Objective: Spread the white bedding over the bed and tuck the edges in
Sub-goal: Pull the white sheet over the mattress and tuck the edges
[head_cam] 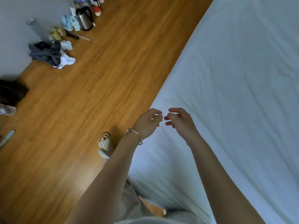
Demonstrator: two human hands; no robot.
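- White bedding (234, 81) lies spread across the bed, filling the right half of the head view; its left edge runs diagonally along the wooden floor (100, 81), and shallow creases fan across the cloth
- Risk, as I judge it: both hands hover above that edge with nothing between the fingers, so a grab at the smooth stretch below may pinch only a thin fold, which could slip free or drag fresh wrinkles inward once pulled
- A second hazard is the sandalled foot (105, 144) standing close to the bed side; hanging cloth could catch under it during tucking
- Left hand (148, 122), with a bangle (135, 135) at the wrist, has loosely curled fingers and holds nothing
- Right hand (179, 121) faces it, fingertips nearly meeting the left's, likewise loosely curled and empty
- Both forearms reach forward from the lower frame, hands just apart, over the bedding's edge
- Clutter, including a kettle (84, 17) and crumpled clothes (48, 53), sits well away by the wall
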